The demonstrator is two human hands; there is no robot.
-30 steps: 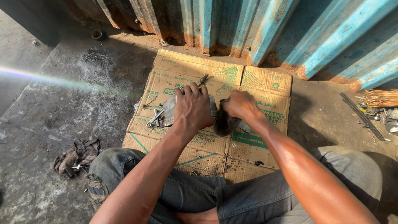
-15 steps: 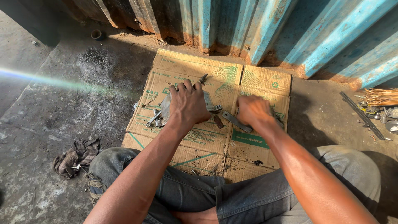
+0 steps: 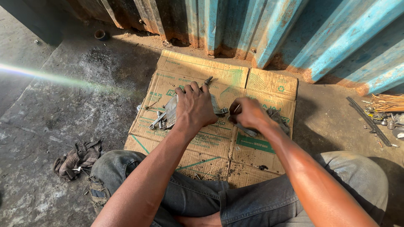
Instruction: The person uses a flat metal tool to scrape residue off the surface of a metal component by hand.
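Observation:
A flattened cardboard sheet (image 3: 269,84) lies on the ground in front of my crossed legs. On it sits a grey metal part (image 3: 170,110); my left hand (image 3: 195,107) is clamped over its right side, fingers curled over the far edge. My right hand (image 3: 250,114) is just to the right, closed around a slim grey metal tool (image 3: 246,131) whose end sticks out below the fist. The tool's working tip is hidden by the hand. A dark rag (image 3: 281,118) lies behind my right wrist.
Loose bolts and a small spanner (image 3: 156,121) lie left of the part. A crumpled rag (image 3: 78,157) sits on the concrete at my left knee. A rusty blue corrugated wall (image 3: 294,38) stands behind the cardboard. More metal tools (image 3: 370,120) lie at the right.
My right hand has let go of a dark round piece beside my left hand, shifted right and closed on the slim tool. My left hand stays on the part.

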